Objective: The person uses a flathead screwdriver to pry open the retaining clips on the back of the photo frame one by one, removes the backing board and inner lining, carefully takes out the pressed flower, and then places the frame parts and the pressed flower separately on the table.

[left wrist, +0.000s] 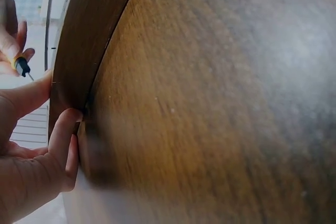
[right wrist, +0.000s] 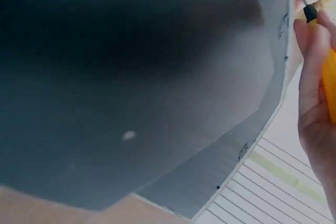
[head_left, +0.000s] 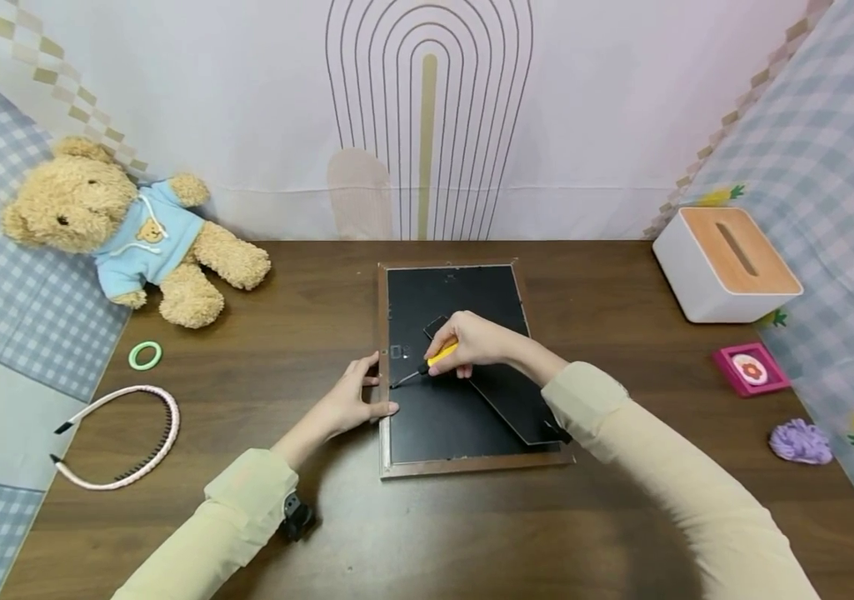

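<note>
A picture frame (head_left: 475, 468) lies face down, its black backing board (head_left: 427, 433) up. A folding stand leg (head_left: 520, 404) slants across the board's right part; in the right wrist view its dark panel fills much of the picture. My right hand (head_left: 471, 340) grips a screwdriver (head_left: 441, 354) with a yellow handle, its tip down at the board's left edge. My left hand (head_left: 352, 396) holds the frame's left side, thumb over the top, fingers against the outer wall. In the left wrist view, the left fingers (left wrist: 65, 135) press that wooden side near the table.
To the left are a teddy bear (head_left: 149, 237), a green ring (head_left: 145, 356) and a braided headband (head_left: 172, 425). On the right stand a tissue box (head_left: 726, 267), a pink square item (head_left: 751, 369) and a purple scrunchie (head_left: 800, 442). A patterned cloth (head_left: 262, 108) hangs behind the table.
</note>
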Demonstrator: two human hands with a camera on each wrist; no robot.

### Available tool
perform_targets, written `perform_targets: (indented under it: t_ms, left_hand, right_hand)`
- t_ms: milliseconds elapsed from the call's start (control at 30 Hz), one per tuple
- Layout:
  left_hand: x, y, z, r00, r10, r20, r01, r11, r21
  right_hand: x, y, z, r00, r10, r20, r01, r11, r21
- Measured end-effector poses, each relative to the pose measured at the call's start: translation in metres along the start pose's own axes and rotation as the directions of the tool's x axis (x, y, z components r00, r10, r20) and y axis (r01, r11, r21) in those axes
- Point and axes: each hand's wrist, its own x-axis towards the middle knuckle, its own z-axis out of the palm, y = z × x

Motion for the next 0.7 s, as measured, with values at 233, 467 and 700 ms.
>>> perform_targets:
  t_ms: [233, 467, 700]
  left_hand:
    - [0.002, -0.003, 0.001, 1.0, 0.007, -0.004, -0.007, 1.0, -0.012]
    - [0.003, -0.002, 0.002, 1.0, 0.01, -0.006, -0.01, 1.0, -0.011]
    - [0.002, -0.001, 0.001, 1.0, 0.025, -0.007, -0.025, 1.0, 0.0]
  right_hand:
    - [-0.002, -0.006, 0.007, 0.996, -0.071, -0.048, 0.062, 0.983, -0.175]
    - [-0.008, -0.034, 0.014, 0.994, -0.067, -0.081, 0.047, 0.974, -0.223]
    - [-0.001, -0.063, 0.019, 0.993, -0.103, -0.064, 0.072, 0.923, -0.377]
